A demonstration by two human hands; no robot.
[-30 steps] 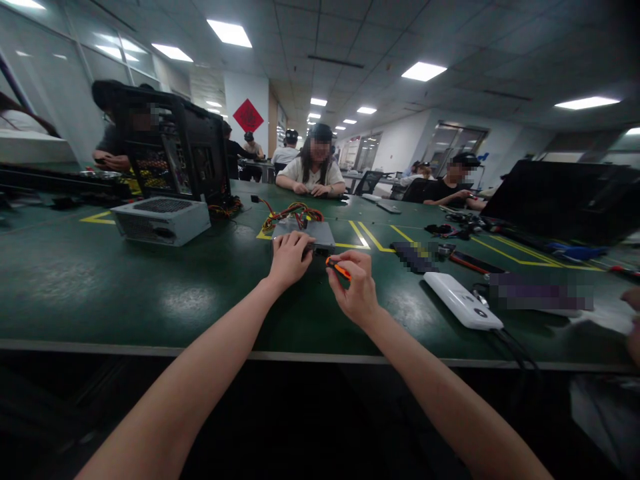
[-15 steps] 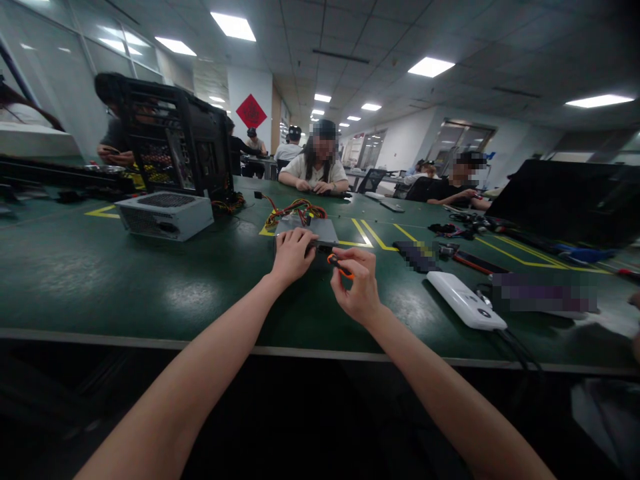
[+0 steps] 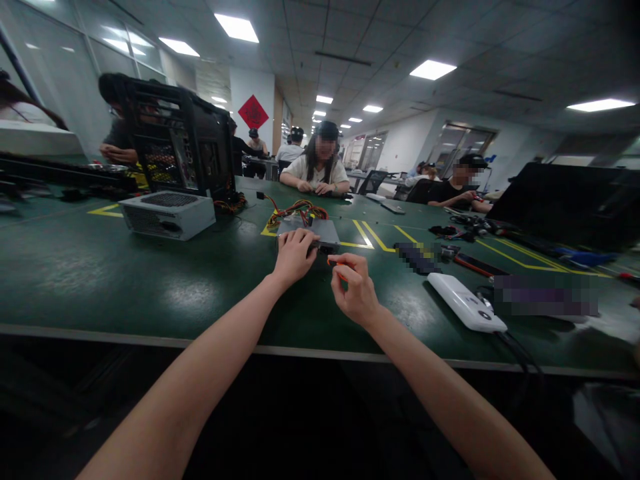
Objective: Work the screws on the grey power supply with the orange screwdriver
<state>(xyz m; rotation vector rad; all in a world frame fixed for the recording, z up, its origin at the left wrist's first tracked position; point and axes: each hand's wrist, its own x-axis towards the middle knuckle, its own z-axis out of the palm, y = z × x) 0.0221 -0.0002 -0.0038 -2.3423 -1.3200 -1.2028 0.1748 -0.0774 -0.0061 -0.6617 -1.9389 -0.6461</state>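
Note:
A grey computer power supply (image 3: 327, 231) lies in front of me, with a bundle of red, yellow and black cables (image 3: 300, 212) at its far side. My left hand (image 3: 295, 257) presses over its top and near edge, the thumb on the side facing me. Between the thumb and fingers of my right hand (image 3: 356, 288) is a small orange-and-black screwdriver (image 3: 333, 261), its end close to the near side of the power supply. Most of the screwdriver is covered by my fingers, and I cannot tell whether its tip touches a screw.
A second power supply (image 3: 167, 217) stands to the left, before an open black computer case (image 3: 183, 143). A white power bank-like device (image 3: 465, 301) with cables lies right, near a dark monitor (image 3: 570, 207). Across the green table (image 3: 210, 320) sits a person (image 3: 315, 170).
My right hand has turned its grip around the screwdriver, so less of the orange handle shows. The left hand stays on the power supply.

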